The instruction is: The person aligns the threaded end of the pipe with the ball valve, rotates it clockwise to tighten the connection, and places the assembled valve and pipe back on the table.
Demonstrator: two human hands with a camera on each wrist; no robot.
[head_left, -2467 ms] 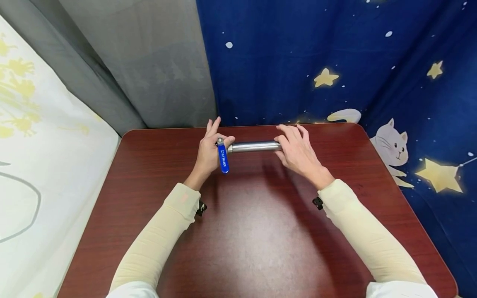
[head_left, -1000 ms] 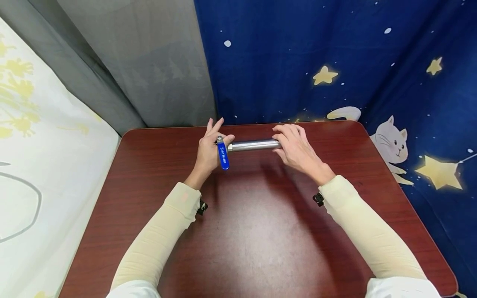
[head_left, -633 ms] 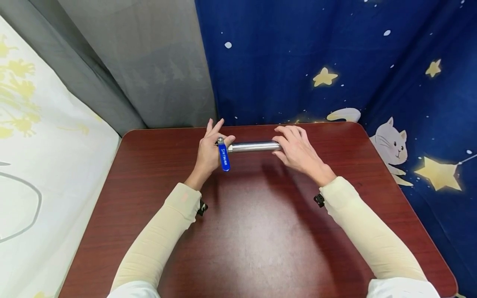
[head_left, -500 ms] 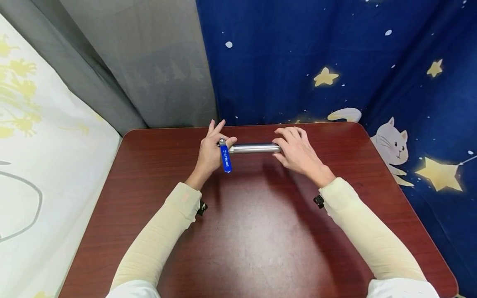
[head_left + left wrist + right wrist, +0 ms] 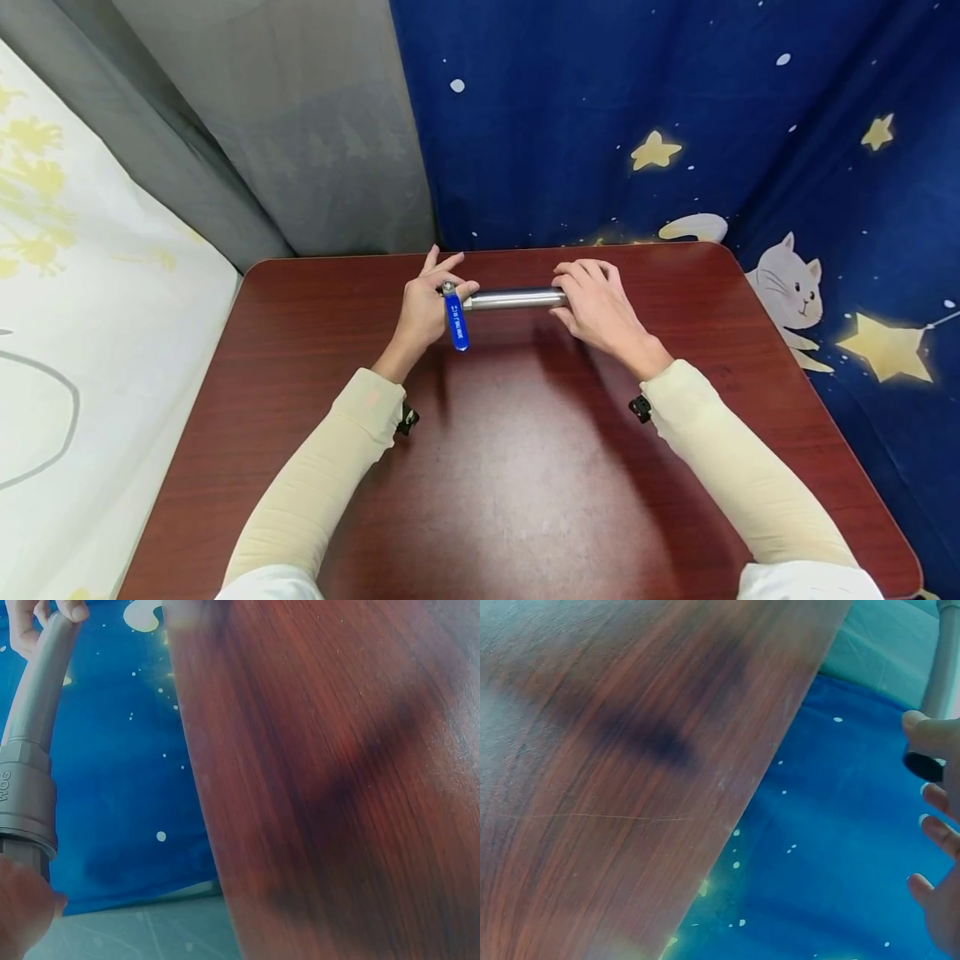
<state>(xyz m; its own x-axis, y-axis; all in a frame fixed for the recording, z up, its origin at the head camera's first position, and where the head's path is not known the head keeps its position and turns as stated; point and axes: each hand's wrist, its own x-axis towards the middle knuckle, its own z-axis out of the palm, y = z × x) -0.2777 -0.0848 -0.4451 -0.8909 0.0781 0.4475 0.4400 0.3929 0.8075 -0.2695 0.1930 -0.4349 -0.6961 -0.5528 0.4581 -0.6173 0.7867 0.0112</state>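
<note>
A ball valve with a blue lever handle [image 5: 457, 323] sits in my left hand [image 5: 422, 312], which grips the valve body [image 5: 28, 799] with thumb and fingers. In the left wrist view the raised letters WOG show on that body. From the valve a smooth metal pipe [image 5: 517, 298] runs level to the right. My right hand [image 5: 600, 308] holds the pipe's far end, thumb on the near side and fingers over the far side. The right wrist view shows the dark open pipe end [image 5: 924, 766] by the right thumb. Both hands are above the table.
The reddish-brown wooden table [image 5: 525, 467] lies under the hands, its rounded back edge close beyond them. A blue star-patterned curtain [image 5: 555, 125] and a grey curtain [image 5: 330, 150] hang behind it. White patterned cloth [image 5: 112, 333] borders the left side.
Valve and pipe have shifted slightly right and nearer to me. The left hand's raised fingers have spread and tipped right. The right hand's fingers have closed in a little over the pipe end.
</note>
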